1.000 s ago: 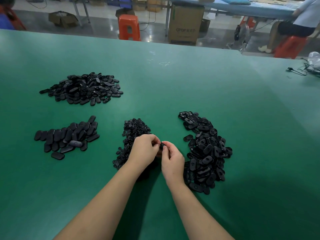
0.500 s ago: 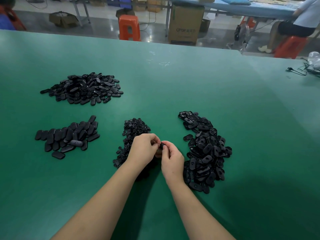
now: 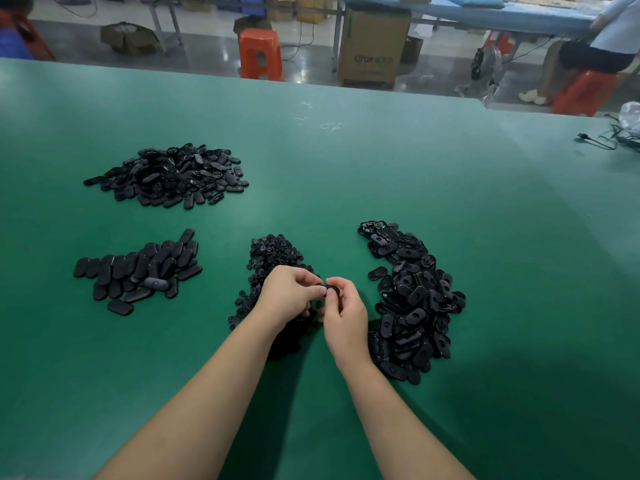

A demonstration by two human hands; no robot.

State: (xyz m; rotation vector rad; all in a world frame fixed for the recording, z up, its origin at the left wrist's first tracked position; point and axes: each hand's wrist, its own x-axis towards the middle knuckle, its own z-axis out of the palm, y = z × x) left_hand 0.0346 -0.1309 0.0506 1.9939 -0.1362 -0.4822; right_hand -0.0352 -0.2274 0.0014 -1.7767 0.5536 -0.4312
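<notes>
Barely shifted from a second ago, my left hand (image 3: 289,296) and right hand (image 3: 344,318) both pinch the black oval piece (image 3: 328,289) just above the green table (image 3: 381,174), toward its near edge, where a slipping fingertip could drop it into the small-parts heap (image 3: 273,251) underneath.

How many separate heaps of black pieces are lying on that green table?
4: a far left heap, a near left heap, a middle heap partly hidden behind the left hand, and a right heap beside the right hand. Both hands pinch one black piece.
</notes>
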